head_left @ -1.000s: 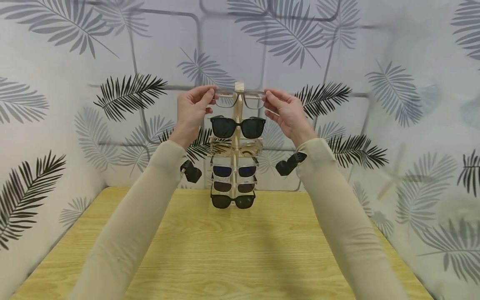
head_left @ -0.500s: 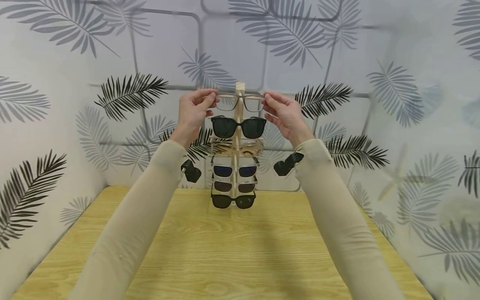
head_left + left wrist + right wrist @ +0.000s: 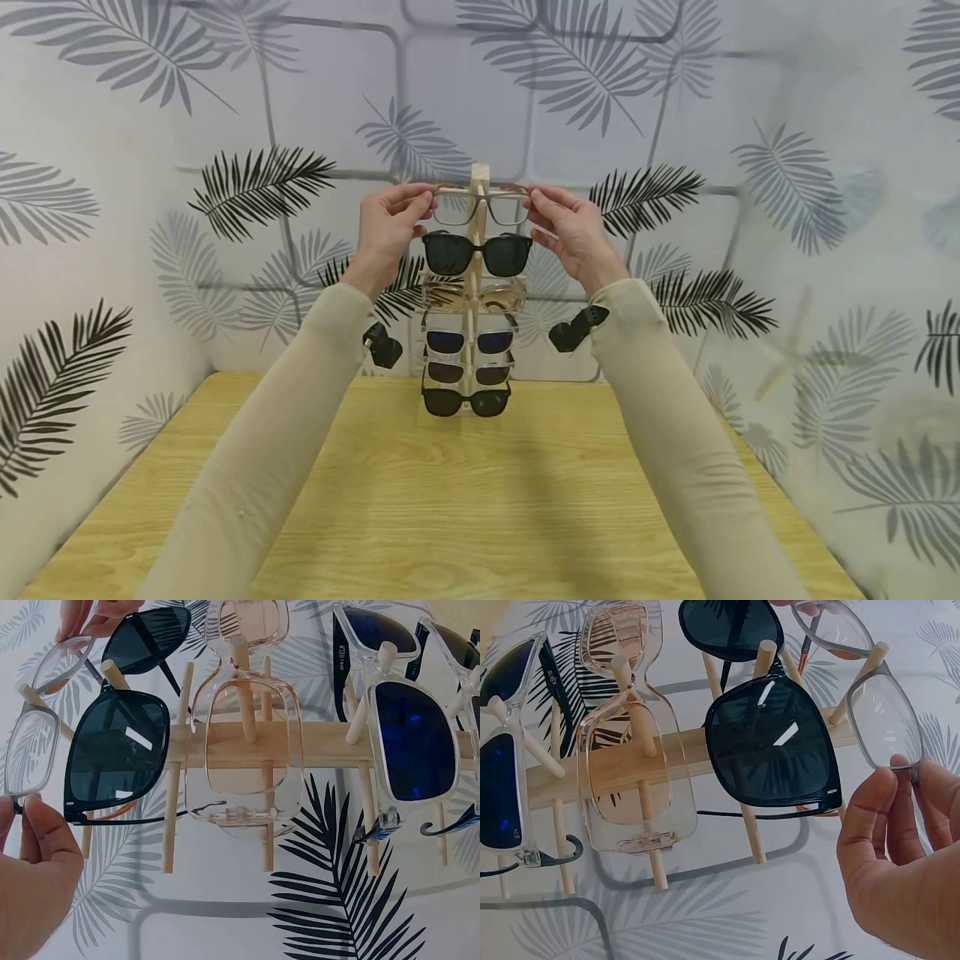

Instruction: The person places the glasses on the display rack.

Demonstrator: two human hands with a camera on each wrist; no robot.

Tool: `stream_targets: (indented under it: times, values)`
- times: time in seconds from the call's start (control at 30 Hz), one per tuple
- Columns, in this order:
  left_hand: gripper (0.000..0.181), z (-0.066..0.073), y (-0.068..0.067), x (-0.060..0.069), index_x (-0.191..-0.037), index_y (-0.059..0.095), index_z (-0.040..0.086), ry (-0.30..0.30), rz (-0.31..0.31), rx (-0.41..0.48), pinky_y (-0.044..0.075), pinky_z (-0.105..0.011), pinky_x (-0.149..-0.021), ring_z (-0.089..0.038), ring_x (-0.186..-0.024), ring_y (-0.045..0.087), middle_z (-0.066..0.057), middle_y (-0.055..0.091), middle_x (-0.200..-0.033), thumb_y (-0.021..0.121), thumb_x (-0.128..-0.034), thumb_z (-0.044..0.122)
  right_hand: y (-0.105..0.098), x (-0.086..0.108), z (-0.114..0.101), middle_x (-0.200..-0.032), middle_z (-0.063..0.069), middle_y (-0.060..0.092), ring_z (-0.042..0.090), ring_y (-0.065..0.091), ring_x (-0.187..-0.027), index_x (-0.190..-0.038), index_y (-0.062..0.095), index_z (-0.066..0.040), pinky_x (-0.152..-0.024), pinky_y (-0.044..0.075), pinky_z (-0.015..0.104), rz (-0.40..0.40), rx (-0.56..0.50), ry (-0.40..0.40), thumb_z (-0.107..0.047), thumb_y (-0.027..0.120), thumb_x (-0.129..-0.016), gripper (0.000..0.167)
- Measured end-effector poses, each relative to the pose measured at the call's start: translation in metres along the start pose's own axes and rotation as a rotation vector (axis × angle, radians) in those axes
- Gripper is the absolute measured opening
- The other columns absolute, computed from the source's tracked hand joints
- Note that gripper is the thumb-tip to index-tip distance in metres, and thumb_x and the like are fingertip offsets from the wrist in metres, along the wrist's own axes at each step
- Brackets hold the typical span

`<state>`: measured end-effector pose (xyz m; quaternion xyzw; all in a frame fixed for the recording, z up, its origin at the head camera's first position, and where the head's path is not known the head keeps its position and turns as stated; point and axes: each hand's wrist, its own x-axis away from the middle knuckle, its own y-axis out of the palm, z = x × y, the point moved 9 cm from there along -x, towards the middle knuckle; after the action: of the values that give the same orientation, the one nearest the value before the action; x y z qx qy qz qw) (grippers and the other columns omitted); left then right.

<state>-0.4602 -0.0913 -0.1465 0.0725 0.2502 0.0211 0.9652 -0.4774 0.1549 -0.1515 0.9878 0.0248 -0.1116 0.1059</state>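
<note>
A pair of clear-lensed eyeglasses [image 3: 504, 210] with a thin greyish frame sits at the top of the wooden glasses stand [image 3: 480, 173]. My left hand [image 3: 386, 229] pinches its left outer corner, while my right hand [image 3: 577, 229] pinches the right one. In the right wrist view the bridge of these eyeglasses [image 3: 889, 724] lies at the tip of the top peg [image 3: 877, 654]. Just below hang black sunglasses [image 3: 448, 255], apart from both hands. The left wrist view shows the left thumb and fingers [image 3: 52, 836] at the frame's hinge.
Lower on the stand hang pink-tinted clear glasses [image 3: 501, 297], sunglasses with blue-dark lenses [image 3: 495, 342], another clear-framed dark pair [image 3: 492, 375] and black sunglasses [image 3: 444, 403]. The stand is at the back of the wooden table [image 3: 465, 500], before a leaf-patterned wall [image 3: 337, 100].
Both hands have lowered the eyeglasses slightly at the top of the stand. The right hand has shifted a little inward. The other glasses have not moved.
</note>
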Motion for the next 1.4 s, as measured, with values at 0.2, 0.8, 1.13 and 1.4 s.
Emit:
stream_targets:
  times: [0.2,0.8,1.13,1.4]
  values:
    - [0.025,-0.001,-0.004,0.000,-0.113,0.073,0.007,0.009,0.018,-0.018,0.049,-0.025,-0.064,-0.010,-0.076,0.059,0.000,0.070,-0.089,0.066,-0.0938,0.021,-0.002,0.001,0.000,-0.110,0.002,0.071,0.014,0.064,-0.094,-0.131,0.063,-0.013,-0.074,0.055,0.025,-0.006,0.019,0.008,-0.025,0.061,-0.096,0.037]
    - [0.024,-0.002,-0.020,0.015,-0.114,0.074,0.011,0.004,0.038,0.025,0.045,-0.020,-0.056,-0.010,-0.073,0.056,0.004,0.067,-0.087,0.068,-0.0934,0.023,-0.014,0.013,0.006,-0.101,0.000,0.066,0.016,0.063,-0.095,-0.127,0.064,-0.012,-0.070,0.055,0.024,-0.009,0.085,0.029,-0.031,0.059,-0.098,0.035]
    - [0.015,-0.001,-0.023,0.035,-0.098,0.073,0.007,0.013,0.001,0.077,0.043,-0.022,-0.054,-0.013,-0.065,0.051,0.002,0.065,-0.077,0.071,-0.0918,0.021,-0.024,0.027,0.015,-0.105,0.002,0.069,0.016,0.066,-0.096,-0.122,0.065,-0.008,-0.074,0.057,0.024,-0.041,0.122,0.019,-0.028,0.062,-0.097,0.032]
    - [0.024,-0.019,-0.029,0.063,-0.107,0.071,0.006,-0.113,0.004,-0.117,0.044,-0.023,-0.056,-0.013,-0.065,0.058,0.002,0.064,-0.076,0.068,-0.0943,0.026,-0.031,0.046,0.037,-0.095,-0.002,0.072,0.012,0.068,-0.086,-0.114,0.068,-0.009,-0.072,0.057,0.026,-0.078,0.101,0.026,-0.024,0.063,-0.096,0.024]
